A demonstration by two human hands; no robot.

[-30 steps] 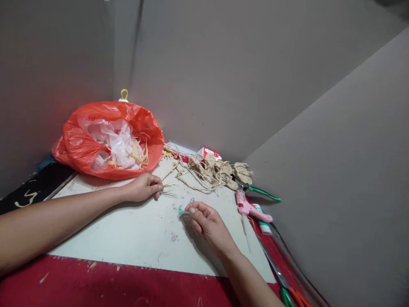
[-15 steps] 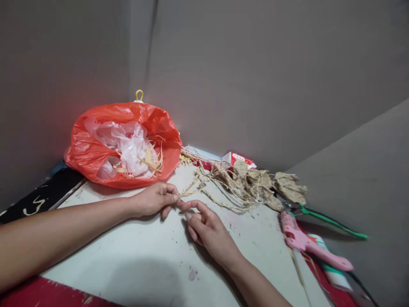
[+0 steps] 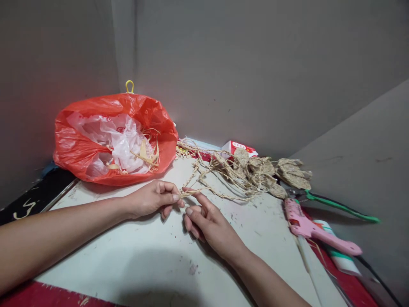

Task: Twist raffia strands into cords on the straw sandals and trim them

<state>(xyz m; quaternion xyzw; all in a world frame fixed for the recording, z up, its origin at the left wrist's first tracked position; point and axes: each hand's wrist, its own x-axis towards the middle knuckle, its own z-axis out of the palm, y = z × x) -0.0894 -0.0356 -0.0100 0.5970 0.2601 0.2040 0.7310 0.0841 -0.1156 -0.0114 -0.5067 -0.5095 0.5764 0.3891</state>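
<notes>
My left hand (image 3: 156, 198) pinches thin straw-coloured fibre strands (image 3: 191, 193) between thumb and fingertips, just above the white tabletop (image 3: 153, 260). The loose ends of the strands fan out to the right. Close beside it is my right hand (image 3: 212, 224), its index finger stretched out against the strands. Its thumb stands apart from that finger and the other fingers are curled under. Beyond the hands lies a twisted straw cord (image 3: 220, 194), running into a tangle with several flat, dried leaf-like pieces (image 3: 255, 168).
A red plastic bag (image 3: 79, 157) holding a white bag and fibre scraps stands at the back left. On the right lie green-handled pliers (image 3: 341, 205), a pink glue gun (image 3: 315, 230) and a white-green tube (image 3: 343, 260). Grey walls enclose the table. A red-white box (image 3: 238, 148) sits behind the tangle.
My right index finger has risen a little and now lies along the strands, whose ends have swung to the right. My left hand keeps its pinch. The view has shifted slightly.
</notes>
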